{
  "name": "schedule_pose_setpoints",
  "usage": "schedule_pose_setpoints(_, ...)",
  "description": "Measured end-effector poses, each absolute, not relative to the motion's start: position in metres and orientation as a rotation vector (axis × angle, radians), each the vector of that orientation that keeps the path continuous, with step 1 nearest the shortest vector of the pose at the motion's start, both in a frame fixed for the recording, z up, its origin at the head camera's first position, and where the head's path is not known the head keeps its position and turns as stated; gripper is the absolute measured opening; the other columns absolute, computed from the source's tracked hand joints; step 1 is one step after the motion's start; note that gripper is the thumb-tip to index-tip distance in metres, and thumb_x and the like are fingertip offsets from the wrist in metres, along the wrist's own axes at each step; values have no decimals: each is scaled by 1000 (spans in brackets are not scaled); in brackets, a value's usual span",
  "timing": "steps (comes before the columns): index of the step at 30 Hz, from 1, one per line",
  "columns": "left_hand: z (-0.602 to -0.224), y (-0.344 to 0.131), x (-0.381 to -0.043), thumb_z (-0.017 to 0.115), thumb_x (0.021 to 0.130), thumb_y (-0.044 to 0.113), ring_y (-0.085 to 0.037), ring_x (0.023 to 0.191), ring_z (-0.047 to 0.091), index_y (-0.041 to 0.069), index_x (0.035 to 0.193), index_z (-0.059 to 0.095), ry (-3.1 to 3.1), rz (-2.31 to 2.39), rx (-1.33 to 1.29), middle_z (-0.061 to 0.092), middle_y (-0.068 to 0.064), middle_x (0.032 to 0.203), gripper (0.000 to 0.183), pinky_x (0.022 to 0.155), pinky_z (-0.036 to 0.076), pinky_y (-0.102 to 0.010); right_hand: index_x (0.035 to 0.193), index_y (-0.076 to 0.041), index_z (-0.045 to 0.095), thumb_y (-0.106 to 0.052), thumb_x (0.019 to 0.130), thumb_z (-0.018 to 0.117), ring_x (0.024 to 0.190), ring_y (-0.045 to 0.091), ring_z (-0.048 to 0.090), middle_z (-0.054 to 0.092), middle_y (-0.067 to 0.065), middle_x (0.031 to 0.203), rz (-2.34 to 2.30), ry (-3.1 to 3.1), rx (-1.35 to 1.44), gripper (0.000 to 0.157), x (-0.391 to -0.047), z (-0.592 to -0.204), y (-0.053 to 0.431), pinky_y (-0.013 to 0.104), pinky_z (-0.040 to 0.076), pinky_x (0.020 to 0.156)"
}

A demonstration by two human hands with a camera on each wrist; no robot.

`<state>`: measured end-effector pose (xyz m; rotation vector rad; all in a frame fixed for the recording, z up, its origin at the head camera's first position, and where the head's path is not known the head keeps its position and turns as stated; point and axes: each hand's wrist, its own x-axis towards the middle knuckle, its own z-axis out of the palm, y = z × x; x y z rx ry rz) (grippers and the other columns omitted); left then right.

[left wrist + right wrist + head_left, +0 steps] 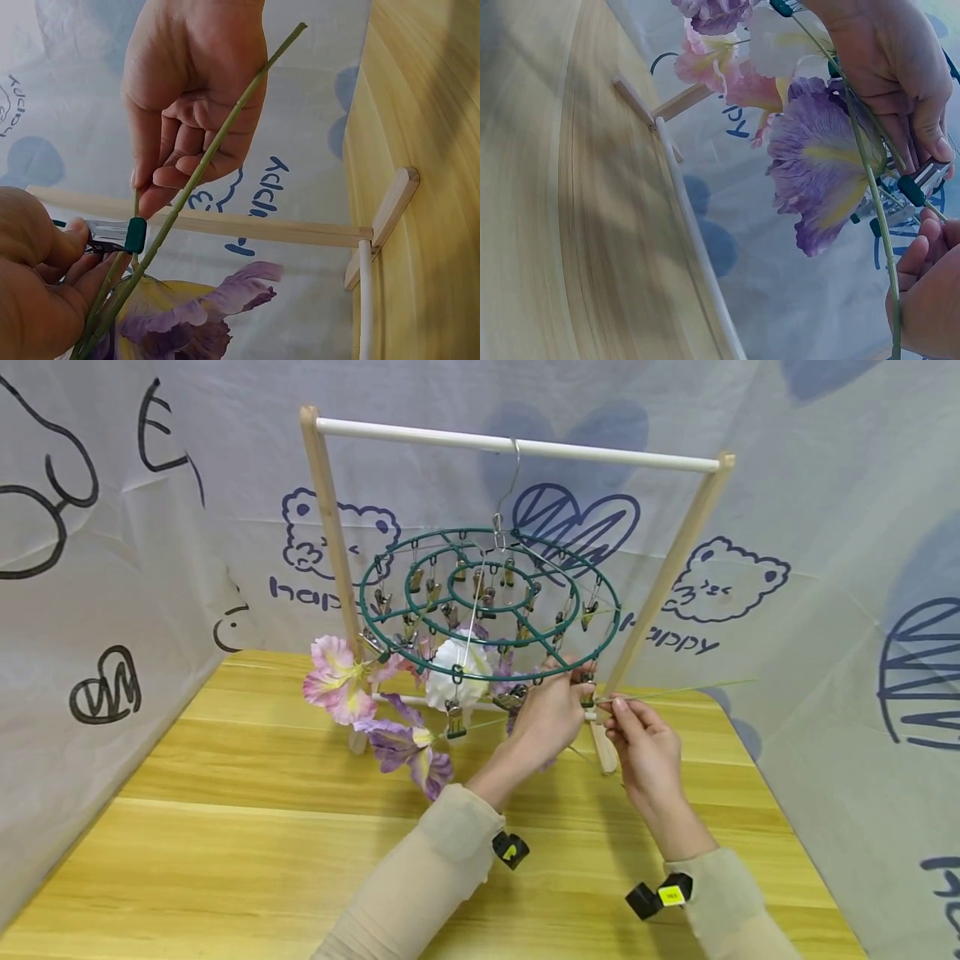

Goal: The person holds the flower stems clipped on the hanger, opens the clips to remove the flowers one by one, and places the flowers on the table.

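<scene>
A round green wire hanger [495, 677] with several metal clips hangs from a rack. My left hand [547, 714] is under its right front edge and pinches a metal clip [112, 234] with green tips between thumb and fingers. On the other side of that clip, my right hand [645, 747] pinches a thin green stem [136, 199] between thumb and forefinger. The stem passes at the clip's tips; whether they grip it I cannot tell. A purple flower [817, 161] hangs beside the left hand. Another long green stem [217, 142] crosses in front of both hands.
The rack has a white top bar [517, 445] and wooden legs [675, 560]. On the hanger's left side hang a pink flower [337, 681], a white flower [450, 677] and another purple flower [397, 743]. Below is a wooden table [247, 860], with a patterned cloth [450, 485] behind.
</scene>
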<state>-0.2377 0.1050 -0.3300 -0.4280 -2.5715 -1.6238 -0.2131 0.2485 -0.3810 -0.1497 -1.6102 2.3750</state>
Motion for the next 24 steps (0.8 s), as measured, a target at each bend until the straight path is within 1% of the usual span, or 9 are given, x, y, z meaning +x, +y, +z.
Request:
schedule_pose_setpoints(6, -330, 105, -237, 50, 106, -3, -17, 108, 72, 16, 132, 60, -2568, -1613, -426, 70, -1, 123, 34, 48, 37, -24, 101, -8, 74, -11, 103, 65, 80, 8, 65, 76, -1, 95, 2359, -1628, -164, 9, -213, -380, 246, 15, 56, 73)
schedule_pose_setpoints(8, -330, 105, -237, 51, 104, -5, -17, 108, 72, 16, 132, 60, -2562, -1606, -427, 71, -1, 121, 35, 48, 36, -24, 101, -7, 73, -10, 103, 64, 80, 8, 65, 76, -1, 94, 2355, -1626, -166, 10, -214, -380, 246, 15, 56, 72)
schedule_pose_setpoints(12, -330, 106, -238, 54, 102, -6, -17, 108, 72, 15, 131, 60, -2557, -1577, -430, 71, -1, 121, 36, 50, 38, -25, 99, -8, 73, -8, 104, 63, 79, 8, 65, 76, 0, 94, 2361, -1610, -160, 11, -214, -380, 246, 14, 56, 71)
schedule_pose_setpoints(15, -330, 106, -238, 56, 103, -5, -17, 106, 73, 15, 131, 60, -2558, -1548, -431, 71, 0, 120, 35, 54, 42, -25, 99, -9, 73, -8, 104, 62, 78, 7, 65, 76, -1, 94, 2355, -1615, -161, 12, -215, -381, 246, 14, 56, 71)
schedule_pose_setpoints(21, -329, 106, -237, 55, 102, -4, -17, 108, 72, 15, 131, 60, -2552, -1514, -437, 70, 1, 122, 35, 61, 45, -25, 99, -8, 72, -8, 104, 63, 79, 9, 65, 76, 0, 94, 2360, -1612, -155, 11, -215, -381, 247, 15, 56, 71)
schedule_pose_setpoints(24, -329, 106, -237, 54, 101, -7, -16, 109, 72, 14, 131, 60, -2540, -1526, -447, 71, 0, 122, 37, 62, 46, -25, 98, -8, 73, -7, 104, 62, 79, 9, 65, 76, 0, 94, 2364, -1607, -154, 12, -215, -381, 247, 15, 56, 71)
